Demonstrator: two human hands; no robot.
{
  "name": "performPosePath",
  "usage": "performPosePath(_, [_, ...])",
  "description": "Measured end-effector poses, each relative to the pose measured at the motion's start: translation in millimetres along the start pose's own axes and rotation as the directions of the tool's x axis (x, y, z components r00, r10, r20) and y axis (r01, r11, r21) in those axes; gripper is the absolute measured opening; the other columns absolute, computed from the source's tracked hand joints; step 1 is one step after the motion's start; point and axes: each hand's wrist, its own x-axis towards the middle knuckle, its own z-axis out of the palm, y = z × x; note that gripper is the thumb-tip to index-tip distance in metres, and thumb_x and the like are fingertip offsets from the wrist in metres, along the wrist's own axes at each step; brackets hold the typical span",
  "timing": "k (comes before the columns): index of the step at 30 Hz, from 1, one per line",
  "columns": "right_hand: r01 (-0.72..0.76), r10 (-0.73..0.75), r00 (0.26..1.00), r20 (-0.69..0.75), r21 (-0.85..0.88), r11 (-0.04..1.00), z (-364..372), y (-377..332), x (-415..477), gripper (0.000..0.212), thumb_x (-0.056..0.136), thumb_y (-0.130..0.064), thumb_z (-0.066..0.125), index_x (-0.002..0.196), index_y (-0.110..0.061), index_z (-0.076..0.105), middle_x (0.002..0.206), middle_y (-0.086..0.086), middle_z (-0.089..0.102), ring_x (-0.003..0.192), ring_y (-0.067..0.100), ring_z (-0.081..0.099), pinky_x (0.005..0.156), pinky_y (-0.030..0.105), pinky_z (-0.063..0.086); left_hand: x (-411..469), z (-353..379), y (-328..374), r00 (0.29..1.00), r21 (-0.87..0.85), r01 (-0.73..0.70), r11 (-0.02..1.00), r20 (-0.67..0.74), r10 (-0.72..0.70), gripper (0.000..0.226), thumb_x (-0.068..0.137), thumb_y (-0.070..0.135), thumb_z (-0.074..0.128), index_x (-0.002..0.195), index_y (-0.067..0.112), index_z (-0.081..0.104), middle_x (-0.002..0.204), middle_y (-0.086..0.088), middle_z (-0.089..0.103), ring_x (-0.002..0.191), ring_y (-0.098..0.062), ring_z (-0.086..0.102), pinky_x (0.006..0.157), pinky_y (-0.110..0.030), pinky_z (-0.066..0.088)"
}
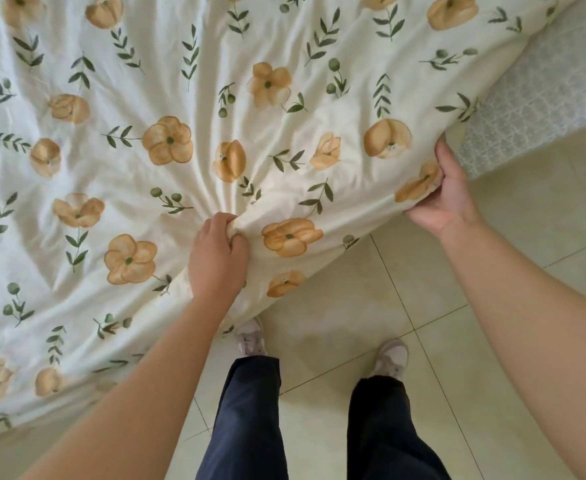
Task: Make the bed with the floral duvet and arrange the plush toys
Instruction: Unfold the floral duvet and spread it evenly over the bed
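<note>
Tiled floor [336, 306] below; left hand [217, 256] bunches floral duvet [180, 98], right hand [445, 199] seemingly clasps its edge, fingers hidden

One head-worn wide-angle view looks steeply down from standing height, close over the cream floral-printed duvet [180, 98] edge and pale tiled floor [371, 289], facing the bed.

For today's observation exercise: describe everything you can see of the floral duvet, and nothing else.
The floral duvet is cream, soft-looking fabric printed with orange flowers and green leafy sprigs. It lies spread over the bed, wrinkled, its edge hanging toward the tiled floor. Creases fan out from where the left hand bunches it in a fist. The right hand grips its edge near the corner, lifting it beside the white textured mattress side.
</note>
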Motion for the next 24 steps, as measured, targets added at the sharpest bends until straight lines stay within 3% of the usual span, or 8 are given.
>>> performPosePath(4, [-0.034,0.035,0.999,0.011,-0.05,0.998,-37.9,-26.9,-37.0,0.06,0.082,-0.031,0.07,0.137,-0.015,0.053,0.133,0.012,0.061,0.12,0.032,0.06,0.105,0.052,0.042,-75.9,42.3,22.8,0.959,-0.061,0.02,0.998,-0.282,-0.037,0.036,0.081,0.006,0.055,0.115,0.016,0.049,0.116,-0.003,0.042,0.112,-0.025,0.039,0.102,-0.043,0.031])
performPosePath(8, [-0.181,0.138,0.971,-0.196,-0.225,0.957,-69.8,-15.9,-78.5,0.054,0.073,-0.035,0.08,0.121,-0.016,0.064,0.12,0.009,0.069,0.106,0.026,0.067,0.092,0.041,0.053,-151.5,94.9,59.9,0.917,-0.448,0.16,0.88,-0.263,-0.3,0.011,0.093,0.025,0.057,0.089,0.02,0.049,0.089,0.002,0.048,0.086,-0.019,0.047,0.077,-0.036,0.042])
performPosePath(10, [-0.223,0.003,0.905,-0.426,-0.469,0.855,-88.3,-2.3,-96.0,0.056,0.059,-0.033,0.089,0.106,-0.013,0.064,0.1,0.005,0.072,0.082,0.018,0.07,0.062,0.026,0.058,-169.3,120.3,76.5,0.805,-0.666,0.417,0.619,-0.045,-0.591,0.029,0.099,0.043,0.043,0.089,0.018,0.054,0.087,0.0,0.056,0.082,-0.017,0.052,0.067,-0.027,0.039])
performPosePath(12, [-0.177,-0.18,0.864,-0.47,-0.619,0.765,-97.9,6.4,-105.0,0.048,0.065,-0.026,0.087,0.103,-0.011,0.061,0.082,-0.001,0.065,0.066,0.011,0.063,0.037,0.016,0.047,-174.1,137.3,81.4,0.504,-0.76,0.608,0.232,0.143,-0.851,0.047,0.098,0.054,0.034,0.107,0.013,0.056,0.102,-0.004,0.059,0.093,-0.022,0.054,0.072,-0.027,0.043])
performPosePath(14, [-0.186,-0.04,0.915,-0.402,-0.507,0.842,-96.2,6.6,-113.2,0.04,0.073,-0.025,0.082,0.105,-0.01,0.063,0.091,0.003,0.069,0.075,0.017,0.067,0.045,0.026,0.055,-178.5,145.0,83.5,0.276,-0.762,0.615,-0.2,0.447,-0.851,0.07,0.089,0.066,0.042,0.136,0.013,0.044,0.127,-0.009,0.052,0.114,-0.028,0.051,0.094,-0.039,0.046])
performPosePath(15, [-0.232,0.114,0.949,-0.293,-0.412,0.881,-94.0,2.9,-117.1,0.034,0.077,-0.025,0.078,0.106,-0.011,0.065,0.101,0.007,0.071,0.086,0.023,0.07,0.06,0.037,0.06,-179.6,149.2,81.1,0.307,-0.745,0.546,-0.384,0.603,-0.736,0.084,0.082,0.071,0.05,0.142,0.015,0.037,0.137,-0.01,0.048,0.123,-0.031,0.048,0.102,-0.047,0.042])
performPosePath(18, [-0.252,0.264,0.964,0.039,-0.194,0.948,-109.1,-13.7,-126.3,0.021,0.081,-0.021,0.064,0.098,-0.013,0.074,0.112,0.008,0.071,0.109,0.026,0.066,0.098,0.045,0.05,-179.2,147.2,75.5,0.739,-0.685,0.293,-0.667,0.605,-0.296,0.087,0.071,0.07,0.062,0.139,0.018,0.046,0.137,-0.013,0.054,0.127,-0.037,0.049,0.107,-0.058,0.034])
performPosePath(24, [-0.186,0.221,0.972,0.073,-0.328,0.926,-132.1,-32.1,-118.5,0.021,0.077,-0.009,0.063,0.085,-0.018,0.08,0.108,0.002,0.073,0.106,0.021,0.066,0.091,0.029,0.051,-181.4,119.8,56.7,0.872,-0.858,0.249,-0.449,0.401,-0.282,0.052,0.09,0.039,0.058,0.135,0.012,0.053,0.133,-0.011,0.059,0.121,-0.027,0.057,0.102,-0.045,0.044])
